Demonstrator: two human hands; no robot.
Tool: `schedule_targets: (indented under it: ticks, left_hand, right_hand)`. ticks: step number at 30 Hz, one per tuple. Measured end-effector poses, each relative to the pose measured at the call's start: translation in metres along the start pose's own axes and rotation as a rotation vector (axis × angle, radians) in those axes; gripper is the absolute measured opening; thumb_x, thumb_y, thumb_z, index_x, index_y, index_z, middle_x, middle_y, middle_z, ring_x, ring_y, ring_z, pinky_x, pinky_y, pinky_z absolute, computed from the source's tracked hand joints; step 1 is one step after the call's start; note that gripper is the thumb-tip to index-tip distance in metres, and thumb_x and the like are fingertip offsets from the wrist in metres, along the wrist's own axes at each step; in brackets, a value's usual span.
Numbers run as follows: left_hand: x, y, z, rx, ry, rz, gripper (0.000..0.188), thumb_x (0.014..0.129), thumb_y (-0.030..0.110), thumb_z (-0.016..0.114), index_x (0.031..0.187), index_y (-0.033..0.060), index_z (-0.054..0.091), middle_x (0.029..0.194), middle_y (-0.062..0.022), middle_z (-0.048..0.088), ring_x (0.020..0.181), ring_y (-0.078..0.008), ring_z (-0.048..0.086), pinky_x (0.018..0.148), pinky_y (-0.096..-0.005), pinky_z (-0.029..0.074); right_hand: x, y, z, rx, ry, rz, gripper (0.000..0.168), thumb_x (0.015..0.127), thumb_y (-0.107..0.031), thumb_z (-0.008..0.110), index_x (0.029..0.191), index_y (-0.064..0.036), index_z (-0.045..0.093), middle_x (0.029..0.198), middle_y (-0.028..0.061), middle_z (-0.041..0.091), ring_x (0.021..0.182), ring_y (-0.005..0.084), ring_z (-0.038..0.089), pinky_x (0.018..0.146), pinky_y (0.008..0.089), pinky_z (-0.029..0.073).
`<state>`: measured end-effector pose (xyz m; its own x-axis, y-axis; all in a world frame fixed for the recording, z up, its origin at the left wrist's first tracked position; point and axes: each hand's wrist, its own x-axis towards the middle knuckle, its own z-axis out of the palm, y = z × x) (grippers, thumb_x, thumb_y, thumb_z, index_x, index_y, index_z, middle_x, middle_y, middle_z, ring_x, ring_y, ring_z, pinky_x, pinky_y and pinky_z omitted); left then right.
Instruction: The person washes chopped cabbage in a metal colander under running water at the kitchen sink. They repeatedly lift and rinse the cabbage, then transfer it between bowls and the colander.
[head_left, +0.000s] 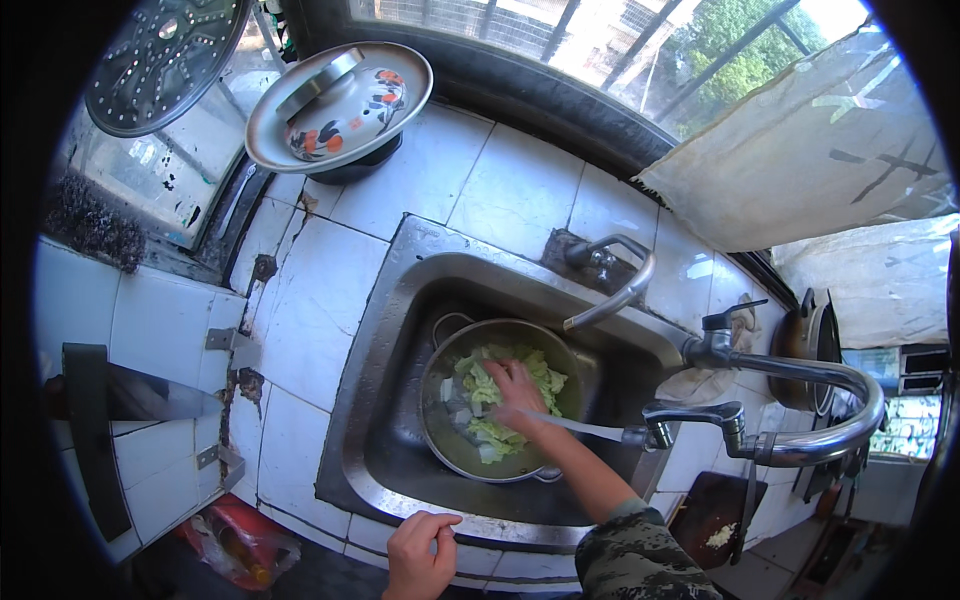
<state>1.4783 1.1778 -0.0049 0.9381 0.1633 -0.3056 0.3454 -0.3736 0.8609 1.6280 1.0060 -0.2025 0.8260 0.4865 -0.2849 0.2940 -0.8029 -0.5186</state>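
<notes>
In the steel sink (375, 435) stands a round two-handled metal pot (442, 442) holding water and pieces of cut leafy cabbage (491, 435). My right hand (517, 394) reaches into the pot and touches the leaves; its fingertips are partly hidden, so a grip on any leaf cannot be made out. A stream of water from the curved chrome faucet (817, 442) runs across that hand near the wrist. My left hand (424, 551) hovers by the sink's front edge, fingers curled in, with nothing visible in it.
A second, thinner tap (622, 292) arches over the sink's back rim. On the white tiled counter (322, 277) a flowered lid (341, 105) rests on a dark vessel. At right are a cloth (694, 384), a dark pot (799, 352) and a cutting board (720, 510) with chopped bits and a knife.
</notes>
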Motion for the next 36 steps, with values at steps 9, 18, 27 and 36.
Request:
schedule_targets:
  ticks: [9,18,27,36]
  left_hand:
    - [0.005,0.001,0.008,-0.052,-0.007,0.023,0.012,0.076,-0.002,0.049,0.084,-0.0008,0.058,0.074,-0.0154,0.057,0.067,-0.0309,0.055,0.061,-0.0361,0.044]
    - [0.005,0.006,0.003,-0.026,-0.022,0.011,0.013,0.077,-0.001,0.049,0.085,-0.0001,0.058,0.074,-0.0151,0.057,0.068,-0.0308,0.056,0.060,-0.0356,0.044]
    - [0.007,-0.004,0.014,-0.046,0.030,0.010,0.012,0.071,-0.004,0.052,0.078,0.0002,0.061,0.065,-0.0107,0.055,0.057,-0.0215,0.055,0.052,-0.0280,0.043]
    - [0.010,0.001,0.013,-0.004,0.014,0.032,0.012,0.072,-0.004,0.051,0.078,0.0006,0.060,0.066,-0.0108,0.056,0.058,-0.0229,0.055,0.052,-0.0284,0.043]
  right_hand:
    - [0.003,-0.015,0.037,-0.256,0.084,0.326,0.084,0.062,-0.059,0.060,0.129,-0.015,0.036,0.133,0.0223,0.025,0.122,0.0414,0.021,0.093,0.0553,0.024]
    - [0.032,0.015,0.073,-0.049,-0.024,0.086,0.057,0.066,-0.032,0.064,0.114,-0.009,0.047,0.112,0.0155,0.045,0.096,0.0352,0.045,0.080,0.0470,0.040]
    - [-0.043,-0.003,0.013,-0.370,-0.052,-0.180,0.079,0.060,-0.040,0.069,0.129,-0.024,0.032,0.130,0.0243,0.030,0.118,0.0446,0.030,0.095,0.0569,0.024]
    - [0.001,0.025,0.042,-0.098,-0.149,0.063,0.055,0.061,-0.018,0.064,0.113,-0.017,0.046,0.103,0.0155,0.050,0.102,0.0378,0.046,0.086,0.0482,0.036]
